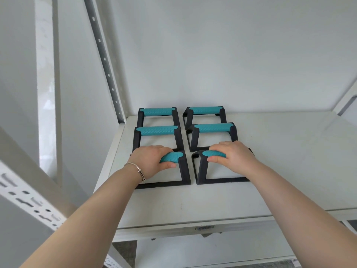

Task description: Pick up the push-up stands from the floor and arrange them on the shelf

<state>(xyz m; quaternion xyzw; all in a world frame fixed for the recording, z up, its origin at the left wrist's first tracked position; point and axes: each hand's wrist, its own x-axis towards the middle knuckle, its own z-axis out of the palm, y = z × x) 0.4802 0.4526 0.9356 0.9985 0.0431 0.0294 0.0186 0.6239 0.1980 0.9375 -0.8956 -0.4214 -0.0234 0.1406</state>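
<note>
Several black push-up stands with teal grips stand in two columns on the white shelf. The back pair is against the wall, and the middle pair sits in front of it. My left hand is closed around the teal grip of the front left stand. My right hand is closed around the grip of the front right stand. Both front stands rest flat on the shelf.
A perforated grey upright rises at the shelf's back left corner and a white slotted post stands near left. The white wall is right behind the stands. A barcode label is on the shelf's front edge.
</note>
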